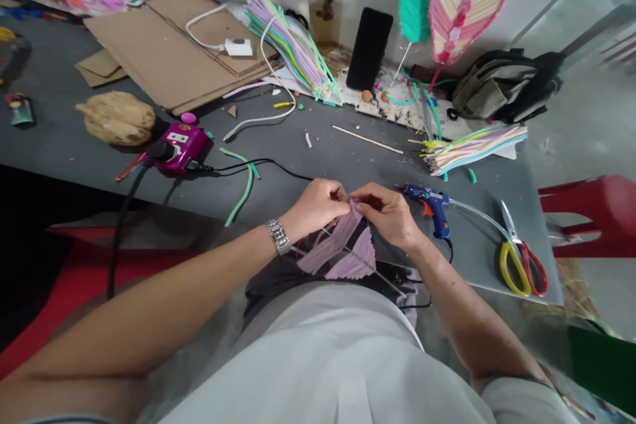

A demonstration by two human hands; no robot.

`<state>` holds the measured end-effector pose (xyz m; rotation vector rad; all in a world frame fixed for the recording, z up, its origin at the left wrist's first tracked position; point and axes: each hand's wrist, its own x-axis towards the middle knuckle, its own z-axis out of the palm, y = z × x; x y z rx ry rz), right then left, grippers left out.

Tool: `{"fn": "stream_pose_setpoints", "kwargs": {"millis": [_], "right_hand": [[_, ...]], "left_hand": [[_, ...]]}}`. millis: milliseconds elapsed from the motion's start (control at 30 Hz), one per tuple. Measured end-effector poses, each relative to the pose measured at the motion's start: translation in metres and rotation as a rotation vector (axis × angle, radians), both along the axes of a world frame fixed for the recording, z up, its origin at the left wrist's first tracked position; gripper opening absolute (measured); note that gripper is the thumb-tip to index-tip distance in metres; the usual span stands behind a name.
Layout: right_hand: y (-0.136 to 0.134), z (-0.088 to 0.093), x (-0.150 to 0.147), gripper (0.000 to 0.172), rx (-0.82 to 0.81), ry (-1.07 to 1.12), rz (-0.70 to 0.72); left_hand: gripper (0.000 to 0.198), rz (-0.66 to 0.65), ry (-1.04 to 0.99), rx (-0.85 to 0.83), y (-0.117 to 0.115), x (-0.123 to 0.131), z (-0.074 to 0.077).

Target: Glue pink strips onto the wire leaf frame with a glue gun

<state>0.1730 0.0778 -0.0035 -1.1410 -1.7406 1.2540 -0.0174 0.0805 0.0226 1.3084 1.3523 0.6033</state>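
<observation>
Over my lap, at the table's front edge, is a lilac craft piece made of rows of fuzzy pipe cleaners, with thin stems sticking out below. My left hand, with a metal watch on its wrist, pinches the upper tip of this piece. From the other side my right hand closes its thumb and fingers on the same tip. The fingertips nearly meet, so what exactly lies between them is hidden. Just right of my right hand, a blue glue gun rests on the table.
Scissors lie at the right edge. Pipe cleaner bundles, a phone, a bottle and leaf-shaped fans are at the back. Left are cardboard and a purple power socket with black cables.
</observation>
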Motion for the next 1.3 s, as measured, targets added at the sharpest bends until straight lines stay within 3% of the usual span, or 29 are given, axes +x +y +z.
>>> {"fn": "stream_pose_setpoints", "kwargs": {"millis": [133,433,900,1300], "right_hand": [[0.000,0.000,0.001,0.015,-0.039,0.036,0.001],[-0.004,-0.007,0.003,0.014,-0.044,0.078,-0.069],[-0.012,-0.013,0.003,0.015,0.162,0.008,-0.080],[-0.028,-0.017,0.001,0.019,0.339,-0.004,-0.093]], "left_hand": [[0.011,-0.017,0.037,-0.001,0.001,0.001,0.008],[0.010,0.014,-0.064,-0.098,-0.001,0.007,0.002],[0.011,0.189,-0.262,-0.346,-0.009,0.011,0.004],[0.009,0.220,-0.296,-0.274,-0.028,0.014,0.010]]}}
